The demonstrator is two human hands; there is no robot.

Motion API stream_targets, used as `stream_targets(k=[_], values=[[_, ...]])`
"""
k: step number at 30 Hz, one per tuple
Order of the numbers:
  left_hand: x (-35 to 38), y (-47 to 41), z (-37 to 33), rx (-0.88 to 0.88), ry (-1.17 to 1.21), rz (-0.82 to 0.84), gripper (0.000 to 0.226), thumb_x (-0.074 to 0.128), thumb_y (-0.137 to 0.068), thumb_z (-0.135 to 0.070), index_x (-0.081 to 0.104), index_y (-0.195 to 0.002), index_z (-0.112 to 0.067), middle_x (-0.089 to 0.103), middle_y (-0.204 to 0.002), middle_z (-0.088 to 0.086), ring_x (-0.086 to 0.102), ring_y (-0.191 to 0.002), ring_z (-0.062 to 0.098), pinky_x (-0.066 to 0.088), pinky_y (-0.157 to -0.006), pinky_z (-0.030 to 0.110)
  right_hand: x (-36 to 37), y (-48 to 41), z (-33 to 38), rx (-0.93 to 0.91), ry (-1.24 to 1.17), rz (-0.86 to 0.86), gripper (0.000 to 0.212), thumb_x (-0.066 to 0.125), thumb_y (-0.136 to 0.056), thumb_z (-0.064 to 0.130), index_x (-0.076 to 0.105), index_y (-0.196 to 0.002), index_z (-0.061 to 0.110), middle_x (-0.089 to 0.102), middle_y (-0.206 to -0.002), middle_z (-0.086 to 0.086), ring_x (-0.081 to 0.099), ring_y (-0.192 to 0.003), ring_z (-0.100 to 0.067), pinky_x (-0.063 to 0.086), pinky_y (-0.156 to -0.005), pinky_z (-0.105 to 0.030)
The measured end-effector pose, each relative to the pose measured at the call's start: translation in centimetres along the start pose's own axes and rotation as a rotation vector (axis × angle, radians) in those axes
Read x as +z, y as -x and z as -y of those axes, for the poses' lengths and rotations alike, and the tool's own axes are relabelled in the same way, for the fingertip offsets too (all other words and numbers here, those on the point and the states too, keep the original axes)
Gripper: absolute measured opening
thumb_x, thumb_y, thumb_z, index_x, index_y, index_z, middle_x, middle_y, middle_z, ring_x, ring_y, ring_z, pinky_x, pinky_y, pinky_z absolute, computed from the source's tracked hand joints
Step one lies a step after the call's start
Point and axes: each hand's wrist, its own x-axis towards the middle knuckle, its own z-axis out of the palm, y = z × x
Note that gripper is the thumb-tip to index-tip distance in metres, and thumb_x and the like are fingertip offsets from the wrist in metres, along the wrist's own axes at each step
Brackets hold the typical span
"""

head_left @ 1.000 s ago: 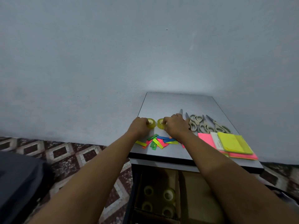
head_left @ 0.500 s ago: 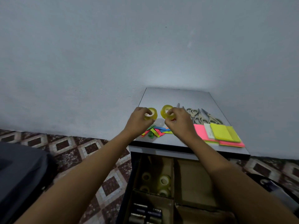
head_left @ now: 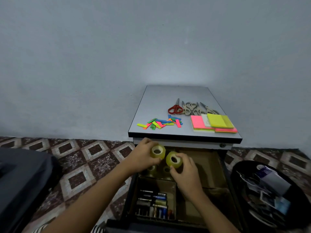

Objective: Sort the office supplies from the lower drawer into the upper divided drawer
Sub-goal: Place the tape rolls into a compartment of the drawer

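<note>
Nearest the camera, the front-left cardboard compartment (head_left: pixel 155 197) of the open divided drawer (head_left: pixel 223 180) holds a row of batteries and dark cylindrical items, too dim to tell apart. Just beyond it, above the rear-left compartment, the left hand (head_left: pixel 143 157) pinches a translucent yellowish roll of clear tape (head_left: pixel 158 151) between thumb and fingers, and the right hand (head_left: pixel 185 169) pinches a second roll of the same tape (head_left: pixel 174 159) the same way, the two rolls nearly touching. Under them, more tape rolls (head_left: pixel 159 170) already lie in that rear-left compartment, so the step in hand looks like dropping this pair in with their kind. To do it well, each roll is best lowered until it rests on or beside the ones below, one hand clearing before the other so the rolls do not knock, and laid flat so they cannot roll over the divider. Farther back, on the grey cabinet top (head_left: pixel 159 100), lie a scatter of coloured paper flags (head_left: pixel 159 123), a stack of pink and yellow sticky notes (head_left: pixel 213 123), and a row of scissors (head_left: pixel 190 109), all seemingly yet to be sorted.
</note>
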Motion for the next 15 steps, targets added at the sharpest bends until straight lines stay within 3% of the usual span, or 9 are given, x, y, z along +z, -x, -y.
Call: stream_targets(k=[6, 12, 15], values=[[3.7, 1.1, 1.2, -0.111, -0.011, 0.174, 0.061, 0.069, -0.08, -0.025, 0.044, -0.133, -0.009, 0.041, -0.126, 0.004, 0.041, -0.12, 0.016, 0.029, -0.088, 0.012, 2.9, 2.5, -1.6, 0.121, -0.01, -0.068, 0.048, 0.069, -0.081, 0.017, 0.051, -0.125, 0.02, 0.052, -0.12, 0.0, 0.05, -0.113, -0.015, 0.043, -0.094, -0.025], [6.2, -1.2, 2.5, -0.235, 0.01, 0.165, 0.054, 0.068, -0.08, -0.022, 0.049, -0.129, -0.009, 0.042, -0.131, 0.009, 0.043, -0.122, 0.024, 0.034, -0.099, 0.027, 3.4, 3.1, -2.0, 0.084, 0.038, -0.173, 0.048, 0.069, -0.081, 0.016, 0.052, -0.126, 0.015, 0.054, -0.119, -0.003, 0.051, -0.112, -0.016, 0.041, -0.093, -0.023], [7.0, -2.6, 2.5, -0.222, -0.004, 0.17, 0.038, 0.061, -0.088, -0.024, 0.058, -0.122, -0.006, 0.054, -0.127, 0.014, 0.04, -0.123, 0.028, 0.03, -0.098, 0.026, 3.8, 3.1, -2.2, 0.044, 0.074, -0.186, 0.048, 0.071, -0.08, 0.014, 0.054, -0.124, 0.012, 0.056, -0.117, -0.005, 0.052, -0.111, -0.019, 0.046, -0.097, -0.035]])
